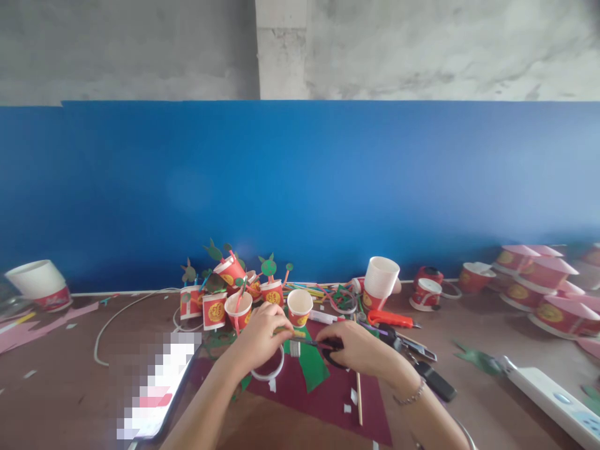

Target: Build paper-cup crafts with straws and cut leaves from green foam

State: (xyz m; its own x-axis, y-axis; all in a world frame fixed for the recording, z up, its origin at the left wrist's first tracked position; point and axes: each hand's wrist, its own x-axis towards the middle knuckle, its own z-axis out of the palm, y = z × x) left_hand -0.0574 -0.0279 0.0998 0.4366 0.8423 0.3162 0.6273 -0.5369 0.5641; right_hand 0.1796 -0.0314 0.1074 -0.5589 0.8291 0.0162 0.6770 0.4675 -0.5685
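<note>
My left hand [259, 337] pinches a small yellowish piece [287, 332] just in front of a red paper cup [299, 307]. My right hand [355, 350] grips black-handled scissors [328, 347], whose blades point left toward that piece. Both hands hover over a dark red sheet [328, 394] that carries a green paper cutout [313, 365], a white ring [269, 373] and small white scraps. A thin wooden stick [359, 400] lies on the sheet by my right wrist.
Red paper cups with green paper leaves and straws [225, 294] cluster behind the hands; an upturned white cup [380, 281] and an orange utility knife [391, 320] lie to the right. More cups [539, 281] at far right, a white power strip [548, 390], a blue wall panel [300, 187] behind.
</note>
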